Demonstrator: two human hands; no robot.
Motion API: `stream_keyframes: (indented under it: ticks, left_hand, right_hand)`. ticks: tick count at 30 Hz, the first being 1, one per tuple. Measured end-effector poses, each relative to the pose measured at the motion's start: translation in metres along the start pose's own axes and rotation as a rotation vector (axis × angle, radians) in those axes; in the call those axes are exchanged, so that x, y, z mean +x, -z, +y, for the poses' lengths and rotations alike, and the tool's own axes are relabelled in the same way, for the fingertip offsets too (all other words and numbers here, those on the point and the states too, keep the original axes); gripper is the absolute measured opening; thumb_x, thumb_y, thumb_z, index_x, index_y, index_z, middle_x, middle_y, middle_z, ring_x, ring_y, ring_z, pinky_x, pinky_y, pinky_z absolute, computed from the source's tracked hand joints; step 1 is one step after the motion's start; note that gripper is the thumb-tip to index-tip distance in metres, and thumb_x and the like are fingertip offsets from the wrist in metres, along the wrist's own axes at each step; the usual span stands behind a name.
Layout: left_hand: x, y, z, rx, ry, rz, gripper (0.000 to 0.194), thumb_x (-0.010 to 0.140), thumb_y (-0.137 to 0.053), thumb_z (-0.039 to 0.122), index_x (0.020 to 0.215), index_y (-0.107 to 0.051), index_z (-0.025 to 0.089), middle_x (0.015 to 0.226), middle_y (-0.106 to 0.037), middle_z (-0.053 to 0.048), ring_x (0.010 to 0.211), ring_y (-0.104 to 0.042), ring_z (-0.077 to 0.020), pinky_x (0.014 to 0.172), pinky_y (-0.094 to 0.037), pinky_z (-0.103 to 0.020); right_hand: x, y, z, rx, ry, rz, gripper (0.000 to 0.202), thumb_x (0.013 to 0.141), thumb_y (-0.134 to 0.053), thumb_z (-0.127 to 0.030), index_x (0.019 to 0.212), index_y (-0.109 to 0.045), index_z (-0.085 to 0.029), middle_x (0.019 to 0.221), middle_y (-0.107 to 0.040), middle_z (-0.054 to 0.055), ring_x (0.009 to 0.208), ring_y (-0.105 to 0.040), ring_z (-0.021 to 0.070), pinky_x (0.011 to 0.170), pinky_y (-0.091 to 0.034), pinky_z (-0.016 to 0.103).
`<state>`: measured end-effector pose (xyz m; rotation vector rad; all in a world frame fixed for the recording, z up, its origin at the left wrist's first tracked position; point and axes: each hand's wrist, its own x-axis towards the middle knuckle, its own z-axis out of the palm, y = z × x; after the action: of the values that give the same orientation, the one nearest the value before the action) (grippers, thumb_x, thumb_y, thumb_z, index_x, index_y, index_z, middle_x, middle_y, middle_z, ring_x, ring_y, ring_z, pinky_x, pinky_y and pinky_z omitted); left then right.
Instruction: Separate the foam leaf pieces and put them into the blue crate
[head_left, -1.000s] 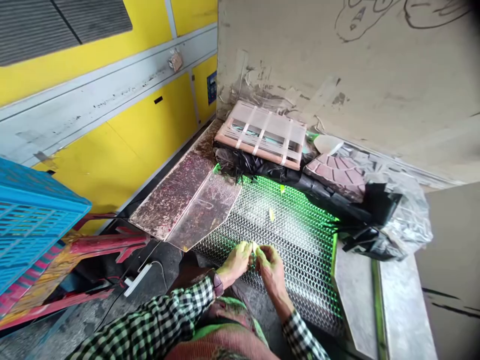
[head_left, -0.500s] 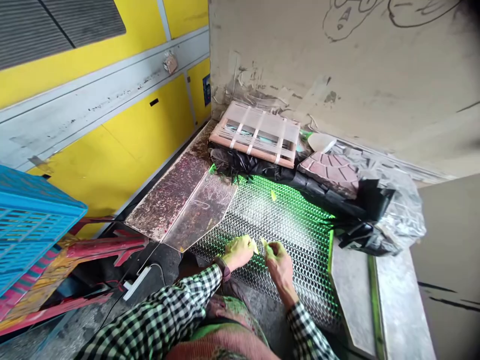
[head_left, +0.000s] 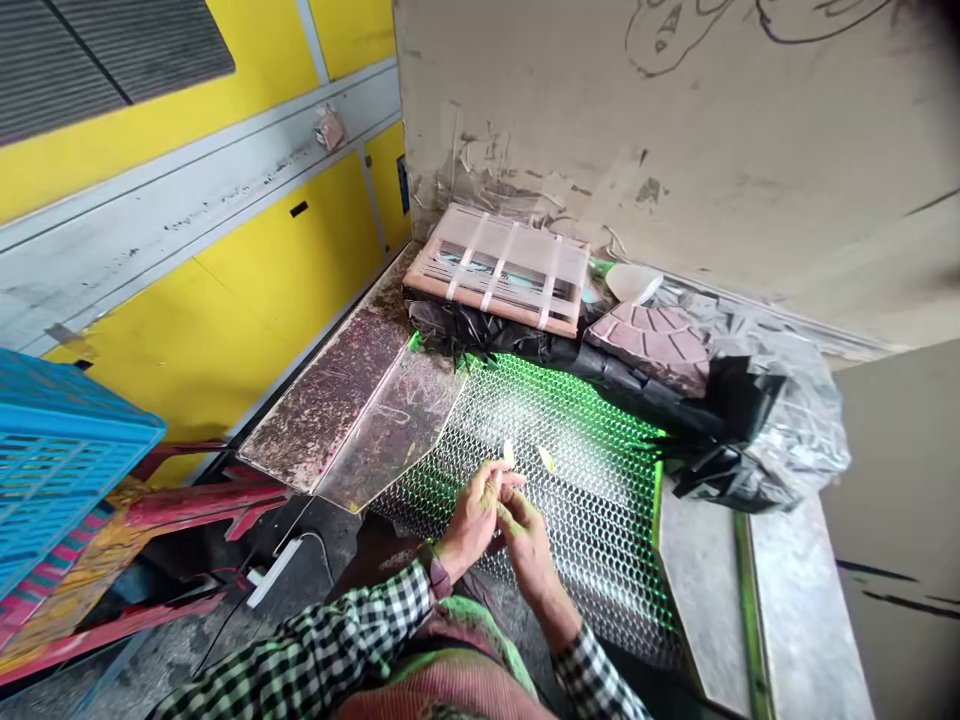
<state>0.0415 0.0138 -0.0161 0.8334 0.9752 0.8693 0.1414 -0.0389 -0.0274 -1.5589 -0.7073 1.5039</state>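
My left hand (head_left: 475, 512) and my right hand (head_left: 526, 540) meet above the near part of a shiny metal mesh belt (head_left: 592, 530), with fingertips almost touching. Both have their fingers drawn together in a pinch; whatever is between them is too small or hidden to make out. Just past my fingertips there is a small pale yellow piece (head_left: 509, 453). A second yellow piece (head_left: 547, 459) lies on the mesh to its right. Green light shines on the far part of the belt.
A wrapped, strapped pink panel (head_left: 499, 265) and a pink fan-shaped slab (head_left: 651, 340) rest on black plastic (head_left: 525, 342) across the belt's far end. Metal side plates (head_left: 390, 440) flank the belt. A blue crate (head_left: 67, 450) stands left, by a yellow machine (head_left: 247, 290).
My hands have come together; each pinched a pale yellow piece before, and neither piece shows in the fingers now. The yellow piece on the belt has shifted nearer. Another piece now shows beyond my fingertips.
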Motion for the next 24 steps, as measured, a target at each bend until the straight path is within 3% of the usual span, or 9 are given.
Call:
stream_keyframes:
  ticks: [4,8,10,12,16,20,24]
  left_hand:
    - [-0.001,-0.006,-0.008,0.010,0.013,0.017,0.031,0.103,-0.057,0.041,0.126,-0.067,0.023,0.120,-0.077,-0.013,0.112,-0.070,-0.0239,0.106,-0.048,-0.038]
    - [0.005,0.008,-0.008,0.075,-0.020,0.114,0.033,0.103,-0.057,0.041,0.130,-0.066,0.024,0.130,-0.072,-0.012,0.120,-0.066,-0.0237,0.104,-0.050,-0.037]
    - [0.004,0.023,-0.004,0.110,-0.012,0.134,0.033,0.103,-0.055,0.046,0.124,-0.069,0.023,0.122,-0.075,-0.012,0.111,-0.070,-0.0243,0.094,-0.055,-0.037]
    - [-0.004,0.044,0.002,0.153,-0.017,0.175,0.035,0.102,-0.056,0.050,0.119,-0.072,0.023,0.113,-0.077,-0.012,0.102,-0.072,-0.0241,0.088,-0.057,-0.036]
    - [-0.034,0.103,0.020,0.238,-0.019,0.354,0.044,0.097,-0.061,0.058,0.119,-0.072,0.022,0.102,-0.078,-0.010,0.091,-0.073,-0.0230,0.083,-0.060,-0.036]
    - [-0.061,0.163,0.044,0.247,-0.042,0.559,0.055,0.089,-0.067,0.065,0.119,-0.069,0.020,0.098,-0.078,-0.008,0.086,-0.074,-0.0221,0.081,-0.062,-0.036]
    - [-0.082,0.208,0.080,0.233,-0.113,0.728,0.058,0.086,-0.069,0.067,0.115,-0.069,0.017,0.093,-0.078,-0.007,0.082,-0.074,-0.0218,0.077,-0.062,-0.034]
  right_hand:
    - [0.008,0.004,0.004,-0.065,-0.011,0.063,0.044,0.084,-0.066,-0.064,0.088,-0.062,-0.021,0.068,-0.060,-0.002,0.053,-0.051,0.0142,0.048,-0.041,0.026]
    - [0.022,0.036,0.004,-0.577,0.092,0.234,0.055,0.090,-0.050,-0.076,0.084,-0.062,-0.023,0.067,-0.063,0.001,0.056,-0.054,0.0178,0.051,-0.035,0.028]
    - [0.027,0.051,0.001,-0.793,0.116,0.329,0.066,0.091,-0.036,-0.082,0.089,-0.065,-0.022,0.063,-0.062,0.002,0.051,-0.051,0.0190,0.049,-0.031,0.028]
    - [0.030,0.063,-0.006,-0.865,0.152,0.396,0.071,0.093,-0.028,-0.080,0.097,-0.067,-0.021,0.063,-0.063,0.003,0.048,-0.049,0.0192,0.047,-0.029,0.028]
    - [0.029,0.072,-0.027,-0.733,0.256,0.500,0.053,0.096,-0.043,-0.067,0.106,-0.066,-0.020,0.083,-0.072,0.008,0.063,-0.062,0.0204,0.056,-0.042,0.030]
    - [0.028,0.049,-0.047,-0.615,0.313,0.387,0.048,0.095,-0.051,-0.068,0.101,-0.062,-0.022,0.076,-0.067,0.003,0.063,-0.061,0.0193,0.060,-0.047,0.030]
    - [0.016,-0.008,-0.057,-0.616,0.324,0.238,0.050,0.093,-0.053,-0.073,0.086,-0.059,-0.023,0.065,-0.061,-0.001,0.057,-0.058,0.0178,0.056,-0.047,0.029]
